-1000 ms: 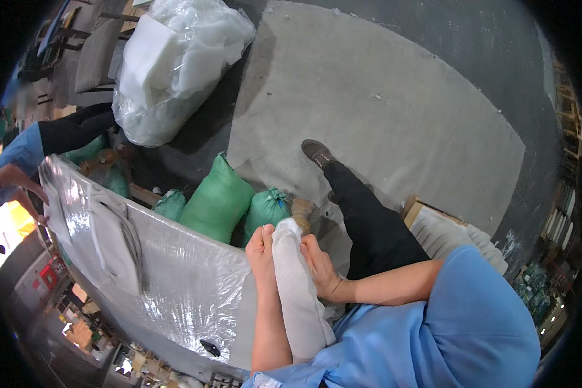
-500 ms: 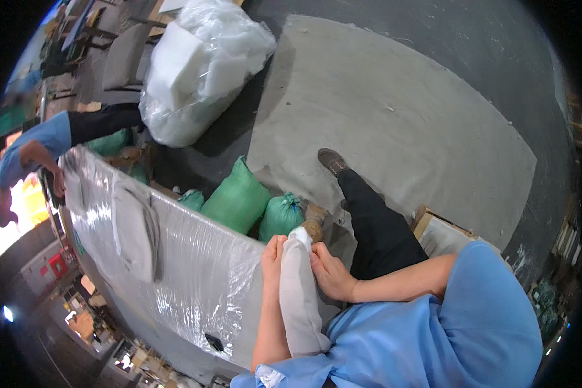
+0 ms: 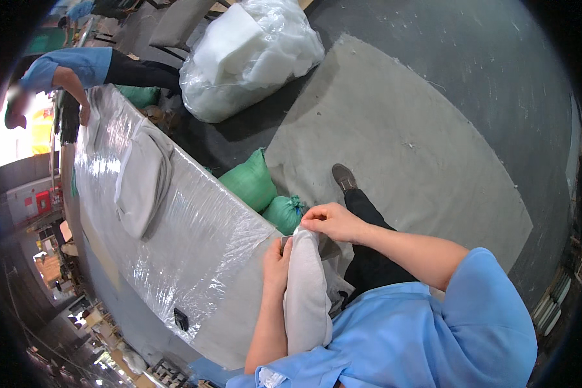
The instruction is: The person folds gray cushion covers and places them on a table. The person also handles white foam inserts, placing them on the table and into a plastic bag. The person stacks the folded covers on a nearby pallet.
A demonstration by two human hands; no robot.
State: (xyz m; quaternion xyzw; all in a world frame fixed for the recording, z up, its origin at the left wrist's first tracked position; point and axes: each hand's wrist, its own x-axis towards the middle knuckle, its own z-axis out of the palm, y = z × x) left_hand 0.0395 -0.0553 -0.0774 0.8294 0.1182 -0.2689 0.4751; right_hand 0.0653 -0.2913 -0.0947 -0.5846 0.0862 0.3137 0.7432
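The left hand [image 3: 278,262] grips the padded grey fabric cover [image 3: 306,294] before the blue shirt [image 3: 433,330], right hand [image 3: 333,223] pinching its far tip, seemingly adjusting that end, which next calls for steady bracing.

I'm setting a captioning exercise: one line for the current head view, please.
Left hand and right hand at the far end of a grey cloth, beside a film-covered table.

The premises present as a workshop: a long work table covered in clear, glossy plastic film [image 3: 187,252] at left, a bulging transparent bag of white padding [image 3: 258,64] beyond, rounded green sacks [image 3: 247,181] alongside, dark hard flooring [image 3: 491,84].
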